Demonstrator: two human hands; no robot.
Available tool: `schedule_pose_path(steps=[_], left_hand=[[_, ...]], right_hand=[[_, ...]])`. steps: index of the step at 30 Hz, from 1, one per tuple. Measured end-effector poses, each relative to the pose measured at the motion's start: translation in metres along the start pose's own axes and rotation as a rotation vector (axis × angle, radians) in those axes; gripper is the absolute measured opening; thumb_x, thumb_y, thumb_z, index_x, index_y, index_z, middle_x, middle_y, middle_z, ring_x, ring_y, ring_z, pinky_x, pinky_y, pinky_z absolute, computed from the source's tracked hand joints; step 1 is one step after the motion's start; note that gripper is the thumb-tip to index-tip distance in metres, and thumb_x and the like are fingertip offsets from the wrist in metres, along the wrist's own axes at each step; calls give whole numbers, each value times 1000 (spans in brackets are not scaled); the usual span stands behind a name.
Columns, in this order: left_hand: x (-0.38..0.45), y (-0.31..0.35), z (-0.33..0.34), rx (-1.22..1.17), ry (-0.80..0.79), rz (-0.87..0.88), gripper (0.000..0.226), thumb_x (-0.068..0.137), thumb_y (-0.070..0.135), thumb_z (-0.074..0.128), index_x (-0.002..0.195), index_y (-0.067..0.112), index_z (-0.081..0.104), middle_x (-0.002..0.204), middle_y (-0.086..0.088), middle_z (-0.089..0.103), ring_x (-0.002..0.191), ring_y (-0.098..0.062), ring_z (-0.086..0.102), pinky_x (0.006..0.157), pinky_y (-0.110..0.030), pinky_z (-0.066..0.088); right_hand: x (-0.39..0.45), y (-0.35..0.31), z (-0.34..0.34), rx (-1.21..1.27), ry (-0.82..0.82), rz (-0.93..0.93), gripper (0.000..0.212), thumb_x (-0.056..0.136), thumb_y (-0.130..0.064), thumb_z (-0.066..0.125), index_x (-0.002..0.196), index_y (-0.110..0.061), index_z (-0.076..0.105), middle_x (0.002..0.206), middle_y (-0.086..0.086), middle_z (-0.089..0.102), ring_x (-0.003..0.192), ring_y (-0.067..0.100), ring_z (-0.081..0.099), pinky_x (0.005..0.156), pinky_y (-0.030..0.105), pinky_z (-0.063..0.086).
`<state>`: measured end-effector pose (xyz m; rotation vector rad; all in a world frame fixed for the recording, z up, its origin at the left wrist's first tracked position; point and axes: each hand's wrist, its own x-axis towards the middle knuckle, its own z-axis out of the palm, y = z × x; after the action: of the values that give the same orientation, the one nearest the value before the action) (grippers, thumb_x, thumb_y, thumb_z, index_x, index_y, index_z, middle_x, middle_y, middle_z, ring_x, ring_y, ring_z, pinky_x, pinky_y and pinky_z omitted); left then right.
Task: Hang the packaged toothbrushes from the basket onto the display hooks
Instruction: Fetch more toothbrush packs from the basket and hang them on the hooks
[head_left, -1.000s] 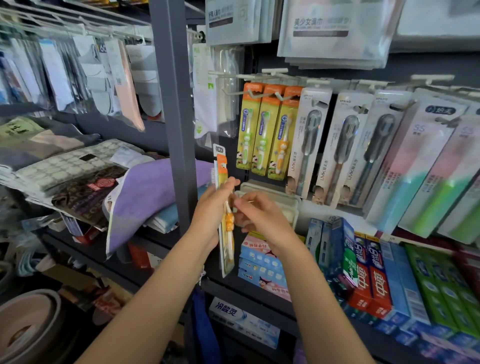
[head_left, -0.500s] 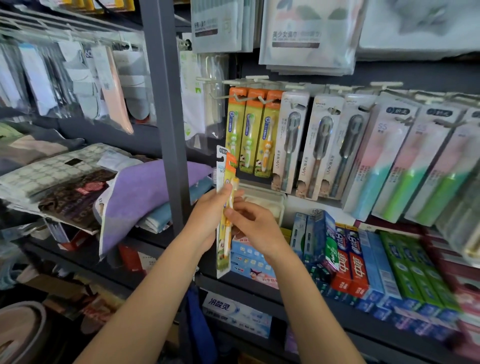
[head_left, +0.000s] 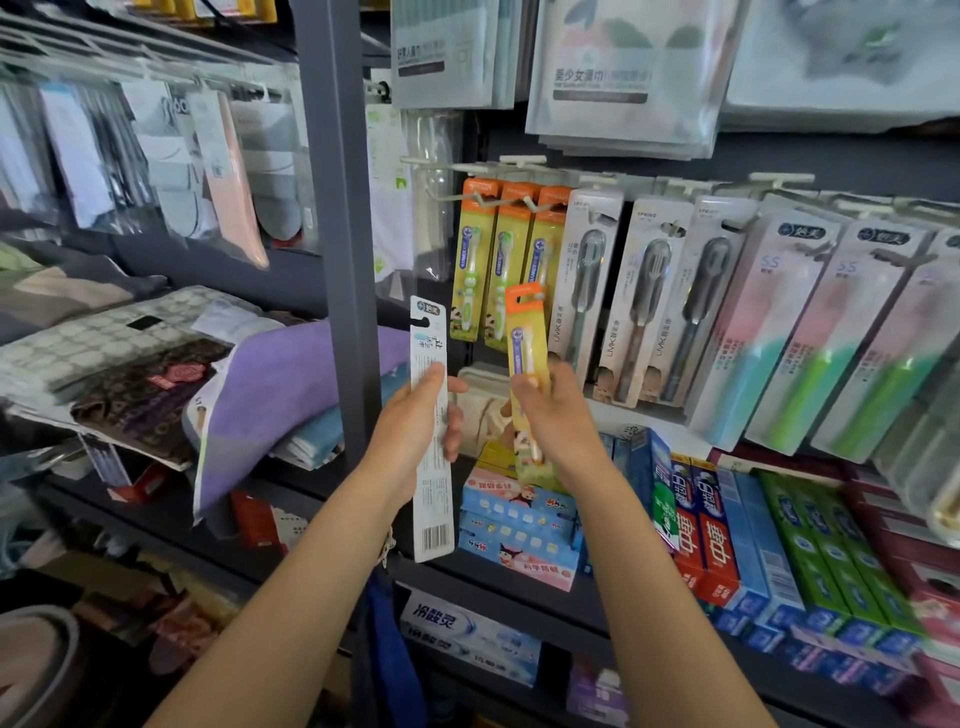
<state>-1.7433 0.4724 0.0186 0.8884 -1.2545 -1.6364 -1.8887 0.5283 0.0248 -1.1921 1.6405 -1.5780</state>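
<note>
My left hand (head_left: 415, 431) grips a long white toothbrush pack (head_left: 432, 499) upright, its printed back and barcode facing me. My right hand (head_left: 553, 421) holds a yellow pack with an orange top (head_left: 525, 332), a child's toothbrush inside, raised just below the display hooks (head_left: 524, 200). Three matching orange-and-yellow packs (head_left: 506, 260) hang on those hooks. Grey toothbrush packs (head_left: 644, 296) and pink-and-green ones (head_left: 810, 332) hang further right. The basket is out of view.
A grey upright post (head_left: 337, 218) stands just left of the hooks. Toothpaste boxes (head_left: 717, 530) fill the shelf below. A purple towel (head_left: 280, 395) and folded cloths lie on the left shelf. Bagged items hang at top left and above.
The two packs, held together in front of me before, are now apart: the white one stays in my left hand, and my right hand has lifted the yellow one toward the hooks.
</note>
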Motion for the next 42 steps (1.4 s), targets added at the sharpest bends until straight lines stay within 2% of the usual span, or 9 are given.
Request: schedule_pose_path(steps=[4, 8, 17, 22, 27, 31, 37, 40, 42], left_hand=[[8, 6, 1, -29, 4, 15, 37, 107, 38, 43, 103, 7, 63, 51, -1, 48, 40, -16, 38, 50, -28, 31], [13, 12, 2, -37, -1, 22, 36, 107, 37, 43, 107, 6, 61, 52, -1, 47, 40, -15, 38, 47, -26, 32], [34, 14, 8, -58, -28, 24, 37, 106, 41, 45, 107, 7, 61, 56, -3, 47, 40, -16, 37, 45, -25, 31], [38, 12, 13, -45, -37, 32, 37, 107, 40, 43, 105, 8, 62, 56, -3, 47, 41, -16, 37, 45, -25, 32], [40, 11, 18, -52, -67, 9, 46, 107, 47, 36, 106, 7, 59, 54, -1, 44, 41, -15, 36, 45, -25, 31], [38, 12, 21, -120, -138, -53, 66, 103, 62, 28, 108, 5, 60, 56, -2, 41, 45, -15, 36, 46, -26, 31], [34, 5, 19, -260, -156, -69, 33, 104, 34, 50, 110, 4, 61, 62, 1, 48, 51, -9, 48, 47, -20, 42], [32, 0, 22, -199, -119, 1, 22, 102, 22, 55, 114, 5, 61, 93, -14, 70, 85, -21, 72, 76, -33, 59], [30, -3, 23, -133, -75, 31, 24, 100, 17, 58, 121, 6, 61, 116, -19, 66, 108, -29, 67, 93, -44, 55]], right_hand=[[21, -24, -2, -161, -76, -68, 23, 102, -6, 47, 121, -19, 46, 105, 9, 64, 59, 8, 67, 56, 21, 49], [42, -32, -2, -73, 49, -131, 12, 104, -9, 47, 112, -17, 50, 104, 9, 66, 71, 19, 71, 60, 28, 54], [65, -17, 10, 84, 235, -155, 17, 107, -24, 49, 112, -10, 56, 95, 9, 68, 66, 7, 70, 60, 26, 56], [63, 12, 19, 145, 183, 27, 32, 104, -37, 53, 103, -6, 59, 90, 17, 72, 73, 28, 73, 72, 46, 62], [58, 22, 17, 164, 103, 120, 30, 105, -33, 52, 112, -4, 56, 89, 17, 69, 60, 25, 68, 59, 35, 60], [54, 20, 14, 221, 49, 271, 44, 103, -45, 52, 117, -3, 48, 78, 17, 70, 53, 26, 67, 56, 39, 61], [28, 33, 10, 200, 5, 333, 28, 106, -28, 50, 116, -1, 53, 76, 13, 68, 49, 21, 65, 50, 32, 56], [12, 30, 5, 196, -54, 231, 32, 105, -34, 51, 110, -5, 61, 76, 7, 70, 58, 16, 67, 57, 29, 55], [1, 24, 1, 98, -125, 139, 37, 100, -45, 57, 105, -9, 66, 83, 1, 70, 74, 13, 68, 65, 27, 56]])
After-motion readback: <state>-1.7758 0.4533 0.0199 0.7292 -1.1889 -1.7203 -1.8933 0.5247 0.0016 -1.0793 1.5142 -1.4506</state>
